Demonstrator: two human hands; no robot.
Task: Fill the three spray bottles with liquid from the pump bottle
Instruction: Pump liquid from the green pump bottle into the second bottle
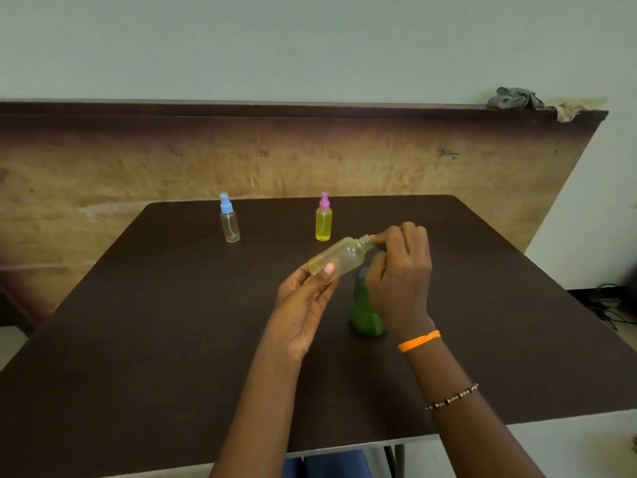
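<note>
My left hand [303,305] grips an uncapped clear spray bottle [341,255], tilted with its threaded neck up and to the right; a little yellowish liquid lies in it. My right hand [400,270] sits over the head of the green pump bottle [365,315], fingers curled around it, right at the tilted bottle's neck. The pump head itself is hidden under the hand. A spray bottle with a pink cap [324,220], full of yellow liquid, stands at the back centre. An empty clear bottle with a blue cap [229,220] stands at the back left.
The dark brown table [155,339] ends at a near edge low in view. A wooden board [138,167] stands behind it, with crumpled cloths [517,98] on its top right. Cables [606,305] lie on the floor at right.
</note>
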